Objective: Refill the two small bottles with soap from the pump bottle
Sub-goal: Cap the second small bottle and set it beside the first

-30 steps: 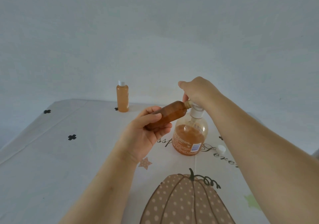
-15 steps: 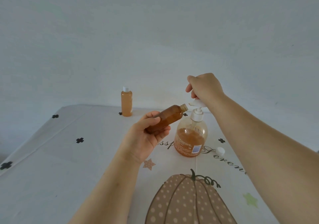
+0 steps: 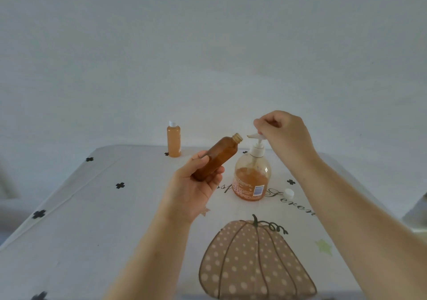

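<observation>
Head view shows your left hand (image 3: 196, 191) nearest you, wrapped around the lower body of the amber small bottle (image 3: 217, 158). You hold it tilted, open neck up and to the right, so its mouth sits just beside the spout of the pump bottle (image 3: 252, 177); that angle looks chosen to catch soap while keeping what is already inside from spilling. It appears nearly full, though the dark plastic makes the level hard to judge.

Just beyond that hand's fingertips, the pump bottle stands upright on the pumpkin-print tablecloth (image 3: 92, 218), roughly half full. Your right hand (image 3: 284, 133) is loosely curled above the pump head, fingers touching or nearly touching its top; I cannot tell whether you are pressing. Right of the pump bottle lies a loose white cap (image 3: 289, 193), probably set aside for the held bottle.

Farthest, well beyond your left hand, the second small bottle (image 3: 173, 140) stands capped and looks filled.
</observation>
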### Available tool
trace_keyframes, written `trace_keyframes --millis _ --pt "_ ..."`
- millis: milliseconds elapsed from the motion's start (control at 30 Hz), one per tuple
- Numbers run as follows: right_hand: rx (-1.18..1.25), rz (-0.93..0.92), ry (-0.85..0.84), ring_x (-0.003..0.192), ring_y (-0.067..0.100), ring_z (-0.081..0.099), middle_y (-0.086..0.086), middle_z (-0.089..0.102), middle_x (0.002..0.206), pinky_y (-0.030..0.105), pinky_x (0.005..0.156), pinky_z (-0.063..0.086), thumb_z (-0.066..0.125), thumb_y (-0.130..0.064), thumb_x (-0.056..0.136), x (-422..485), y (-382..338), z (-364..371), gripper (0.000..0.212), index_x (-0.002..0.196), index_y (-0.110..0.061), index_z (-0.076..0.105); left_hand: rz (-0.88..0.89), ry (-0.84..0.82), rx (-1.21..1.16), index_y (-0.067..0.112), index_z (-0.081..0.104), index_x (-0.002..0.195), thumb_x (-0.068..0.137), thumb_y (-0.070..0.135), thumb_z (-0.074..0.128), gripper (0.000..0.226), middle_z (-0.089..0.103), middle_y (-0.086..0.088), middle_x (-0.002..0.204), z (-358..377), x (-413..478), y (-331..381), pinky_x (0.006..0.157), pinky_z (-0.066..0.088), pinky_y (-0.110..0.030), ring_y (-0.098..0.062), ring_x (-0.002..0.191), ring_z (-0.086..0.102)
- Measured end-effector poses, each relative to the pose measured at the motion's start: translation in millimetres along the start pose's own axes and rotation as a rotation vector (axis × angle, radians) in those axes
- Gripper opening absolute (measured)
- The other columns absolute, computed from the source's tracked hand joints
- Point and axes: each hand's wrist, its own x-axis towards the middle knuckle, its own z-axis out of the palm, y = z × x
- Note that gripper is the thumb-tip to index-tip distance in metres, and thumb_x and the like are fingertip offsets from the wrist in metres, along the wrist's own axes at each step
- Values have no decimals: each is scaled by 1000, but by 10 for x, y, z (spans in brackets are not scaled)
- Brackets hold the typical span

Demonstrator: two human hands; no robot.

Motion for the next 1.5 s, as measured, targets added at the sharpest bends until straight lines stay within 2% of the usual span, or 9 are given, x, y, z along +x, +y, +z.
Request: trace_keyframes --millis 233,367,433,700,867,1067,1233,1367,1500 --pt "105 68 -122 79 -3 67 -13 72 86 22 70 45 72 -48 89 -571 127 -45 23 105 -32 72 -29 -1 -36 8 59 110 83 10 61 27 68 -11 92 27 -201 -146 73 49 -28 -25 76 61" --pt "140 94 -237 88 1 72 -14 76 93 29 85 55 77 -47 84 -738 224 17 27 106 -32 73 -47 -63 7 10 55 121 88 12 60 34 68 -10 99 51 -274 -255 80 50 -30 -23 83 62" --pt "153 85 -224 87 0 72 -16 76 91 27 82 55 78 -43 85 -785 258 9 20 101 -32 74 -51 -81 59 13 54 122 87 14 62 36 68 -10 100 61 -295 -299 83 49 -32 -22 85 64" --pt "210 118 -221 87 1 73 -13 78 92 27 85 53 78 -28 86 -778 357 -92 16 103 -29 74 74 -41 670 9 64 117 77 15 78 43 75 -8 103 66 -337 -354 86 55 -34 -24 98 71" --pt "211 126 -244 87 3 73 -10 78 92 23 81 50 76 -19 88 -793 457 -123 15 100 -29 74 129 2 909 19 69 114 79 7 80 39 77 3 99 123 -314 -369 68 52 -13 -12 90 73" --pt "175 111 -260 85 4 74 -12 77 92 28 88 52 75 -13 89 -853 606 -107 22 102 -30 72 138 -20 1173 36 69 109 77 19 79 37 76 9 99 65 -258 -500 90 55 -33 -7 92 71" --pt "124 82 -277 92 1 70 -17 75 99 25 88 51 74 -13 88 -880 699 -75 30 100 -40 70 129 0 1175 26 60 110 80 10 76 38 68 7 111 38 -225 -661 80 56 -22 -6 92 71" --pt "129 72 -286 90 0 69 -17 74 98 22 86 51 73 -11 89 -891 745 -82 34 95 -45 69 149 7 1196 31 59 109 80 13 78 39 67 10 112 11 -194 -748 90 56 -34 -2 91 70" --pt "131 106 -235 93 3 70 -12 75 97 26 90 52 72 -16 90 -825 821 -115 23 100 -36 72 158 27 1205 32 59 115 79 18 78 43 67 13 113 -36 -193 -791 93 54 -37 1 93 69"
